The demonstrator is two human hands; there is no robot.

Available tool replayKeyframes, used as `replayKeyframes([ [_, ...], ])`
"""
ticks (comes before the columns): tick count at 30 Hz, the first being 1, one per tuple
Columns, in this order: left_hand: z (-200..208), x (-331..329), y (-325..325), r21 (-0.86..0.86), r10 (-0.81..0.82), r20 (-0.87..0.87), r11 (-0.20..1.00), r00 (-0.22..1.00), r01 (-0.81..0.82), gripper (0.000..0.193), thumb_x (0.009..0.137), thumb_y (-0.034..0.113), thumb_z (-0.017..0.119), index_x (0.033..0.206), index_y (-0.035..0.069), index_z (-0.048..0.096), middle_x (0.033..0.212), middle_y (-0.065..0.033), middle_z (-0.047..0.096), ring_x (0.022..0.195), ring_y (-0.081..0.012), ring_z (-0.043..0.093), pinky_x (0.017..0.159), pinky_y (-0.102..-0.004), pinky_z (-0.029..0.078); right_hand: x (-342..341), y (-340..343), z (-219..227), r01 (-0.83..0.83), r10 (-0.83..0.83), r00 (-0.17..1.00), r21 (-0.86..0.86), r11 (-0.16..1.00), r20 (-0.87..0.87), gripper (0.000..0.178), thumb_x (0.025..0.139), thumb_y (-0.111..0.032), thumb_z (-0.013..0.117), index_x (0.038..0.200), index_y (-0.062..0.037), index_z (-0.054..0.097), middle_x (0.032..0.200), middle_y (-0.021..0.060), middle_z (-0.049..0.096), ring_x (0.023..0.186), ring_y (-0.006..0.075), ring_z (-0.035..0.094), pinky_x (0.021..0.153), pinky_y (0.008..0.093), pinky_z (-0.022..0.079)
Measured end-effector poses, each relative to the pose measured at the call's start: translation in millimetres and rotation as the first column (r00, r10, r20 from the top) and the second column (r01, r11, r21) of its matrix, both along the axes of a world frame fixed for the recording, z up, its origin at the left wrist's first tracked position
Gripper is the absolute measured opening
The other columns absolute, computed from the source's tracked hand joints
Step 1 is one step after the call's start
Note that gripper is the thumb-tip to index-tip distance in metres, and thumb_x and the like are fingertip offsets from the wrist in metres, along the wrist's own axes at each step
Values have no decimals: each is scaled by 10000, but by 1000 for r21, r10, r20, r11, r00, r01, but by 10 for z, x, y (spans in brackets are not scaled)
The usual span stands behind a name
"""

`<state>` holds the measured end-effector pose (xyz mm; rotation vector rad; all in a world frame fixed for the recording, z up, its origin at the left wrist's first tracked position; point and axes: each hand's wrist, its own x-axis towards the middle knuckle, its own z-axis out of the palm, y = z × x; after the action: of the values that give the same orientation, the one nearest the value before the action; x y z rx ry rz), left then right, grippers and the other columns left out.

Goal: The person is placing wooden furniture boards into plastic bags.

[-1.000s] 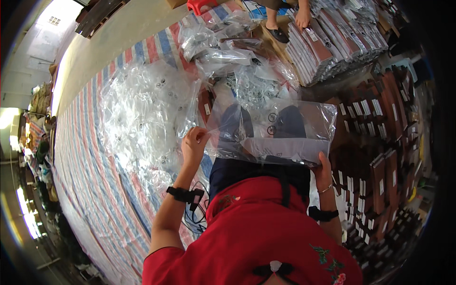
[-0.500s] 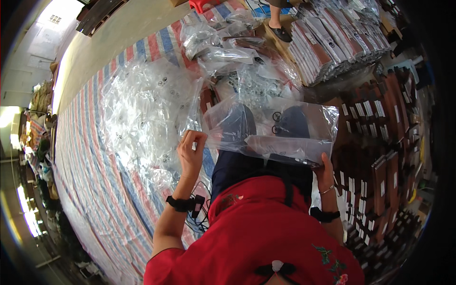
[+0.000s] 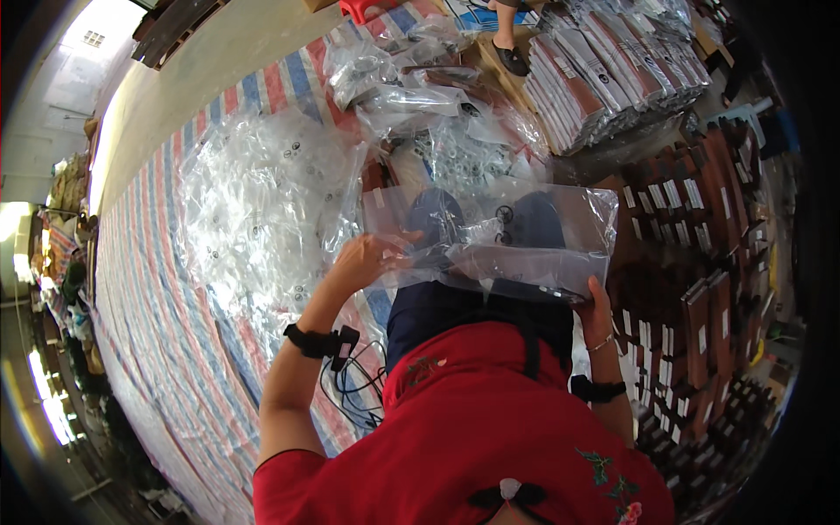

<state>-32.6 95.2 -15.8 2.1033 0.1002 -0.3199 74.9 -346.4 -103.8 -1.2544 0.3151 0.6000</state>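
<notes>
A long clear plastic bag (image 3: 490,223) with dark printed marks is stretched out over my lap, and my knees show through it. My right hand (image 3: 596,319) grips its lower right corner, the thumb upright along the edge. A dark strip shows along the bag's lower edge near that hand; whether it lies inside the bag I cannot make out. At the bag's left end is my left hand (image 3: 372,259), fingers apart, one of them stretched right over or into the film. Which side of the film those fingers are on is hard to see.
Left of me, a heap of clear bags (image 3: 262,201) covers part of a striped sheet (image 3: 144,254). More crumpled plastic (image 3: 472,149) lies ahead. Bagged brown panels (image 3: 612,70) are stacked far right, near a person's foot (image 3: 510,58). Brown pieces (image 3: 700,306) stand at my right.
My left hand has moved right onto the bag's left end, and its fingers have gone from a pinch to spread. My right hand keeps its hold at the corner.
</notes>
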Motion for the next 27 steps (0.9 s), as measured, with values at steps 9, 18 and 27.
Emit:
replayKeyframes([
  [9, -796, 448, -143, -512, -160, -228, 859, 960, 21, 388, 900, 256, 641, 1205, 29, 561, 990, -45, 664, 905, -159, 616, 789, -298, 508, -57, 19, 66, 37, -36, 999, 88, 995, -15, 526, 878, -384, 606, 1263, -39, 505, 1169, 73, 587, 1052, 208, 584, 851, 365, 502],
  [18, -708, 443, -665, -739, -374, -464, 664, 803, -118, 721, 876, 342, 659, 1406, 7, 304, 1256, -131, 542, 1054, -227, 604, 854, -325, 513, -104, -47, 193, 95, -101, 994, 131, 987, 41, 503, 909, -376, 572, 1261, -22, 508, 1166, 78, 595, 1071, 202, 572, 955, 362, 438],
  [27, -491, 325, -801, -802, -35, -354, 526, 935, -284, 724, 839, 318, 698, 1385, 3, 341, 1166, -112, 562, 1005, -201, 587, 817, -315, 503, 642, 249, 1053, 387, -313, 858, -114, 915, 407, 318, 947, -280, 561, 1130, -22, 593, 1006, 15, 614, 872, 73, 573, 710, 217, 455],
])
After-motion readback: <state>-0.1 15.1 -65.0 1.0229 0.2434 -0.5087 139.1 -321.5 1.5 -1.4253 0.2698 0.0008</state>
